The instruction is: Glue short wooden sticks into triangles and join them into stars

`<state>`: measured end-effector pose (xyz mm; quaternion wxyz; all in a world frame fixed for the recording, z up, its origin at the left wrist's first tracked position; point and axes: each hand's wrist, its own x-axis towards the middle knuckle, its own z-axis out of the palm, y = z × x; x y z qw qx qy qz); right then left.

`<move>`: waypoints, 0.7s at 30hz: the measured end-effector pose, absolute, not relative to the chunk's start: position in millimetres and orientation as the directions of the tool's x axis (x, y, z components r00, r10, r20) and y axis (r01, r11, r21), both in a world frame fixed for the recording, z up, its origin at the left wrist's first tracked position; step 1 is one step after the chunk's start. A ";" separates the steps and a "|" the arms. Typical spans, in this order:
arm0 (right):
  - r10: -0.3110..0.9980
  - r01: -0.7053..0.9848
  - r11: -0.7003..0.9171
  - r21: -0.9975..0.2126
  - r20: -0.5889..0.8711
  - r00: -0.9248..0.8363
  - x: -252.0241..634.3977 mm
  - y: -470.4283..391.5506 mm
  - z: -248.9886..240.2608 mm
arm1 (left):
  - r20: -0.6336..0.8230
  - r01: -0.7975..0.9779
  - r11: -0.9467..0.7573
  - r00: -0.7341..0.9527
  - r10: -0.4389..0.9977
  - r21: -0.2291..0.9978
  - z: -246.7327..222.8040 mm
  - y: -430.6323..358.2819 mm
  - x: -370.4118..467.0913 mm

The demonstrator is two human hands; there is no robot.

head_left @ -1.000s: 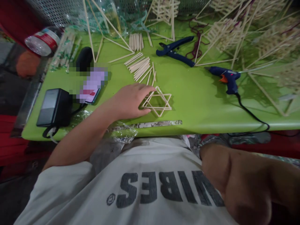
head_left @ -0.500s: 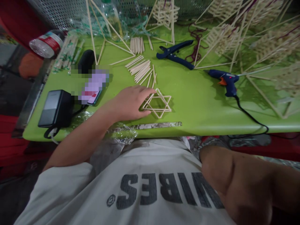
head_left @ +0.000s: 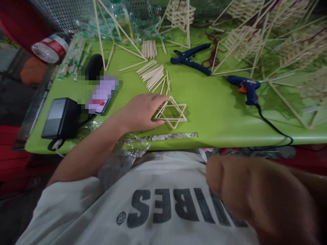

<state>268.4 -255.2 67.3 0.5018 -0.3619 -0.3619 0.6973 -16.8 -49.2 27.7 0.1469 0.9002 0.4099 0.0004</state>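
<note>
A small six-pointed star [head_left: 174,119] made of thin wooden sticks lies on the green table. My left hand [head_left: 143,112] is around its left side, with thumb and fingertips gripping the frame. My right hand [head_left: 245,190] is raised close to the camera at the lower right, blurred, with its fingers curled. What it holds, if anything, is hidden. Loose sticks [head_left: 154,76] lie just beyond the star. Nearer the table edge is a flat, speckled strip [head_left: 173,136].
A blue glue gun [head_left: 245,86] with a trailing cord and dark blue cutters [head_left: 190,59] lie to the right. Stick frames [head_left: 245,41] crowd the back right. At left are a phone [head_left: 103,95], a black power bank [head_left: 60,117] and a bottle [head_left: 51,47].
My right hand has moved left and closer to the camera, covering more of the shirt. My left hand and the stick star look unchanged.
</note>
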 end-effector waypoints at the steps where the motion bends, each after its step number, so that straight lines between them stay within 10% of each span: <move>1: 0.962 -0.467 -0.204 -0.861 -0.088 -0.258 258.9 -234.2 60.4 | -0.112 0.734 -0.624 0.667 0.736 0.268 27.3 -49.3 -17.3; 5: 0.904 -0.722 -0.118 -0.682 0.227 -0.362 234.7 -155.4 41.3 | -0.079 0.722 -0.638 0.676 0.733 0.268 23.5 -49.2 -19.6; 21: 0.882 -0.738 -0.158 -0.656 0.243 -0.404 231.9 -136.4 18.9 | -0.108 0.741 -0.625 0.662 0.742 0.248 23.0 -47.0 -19.5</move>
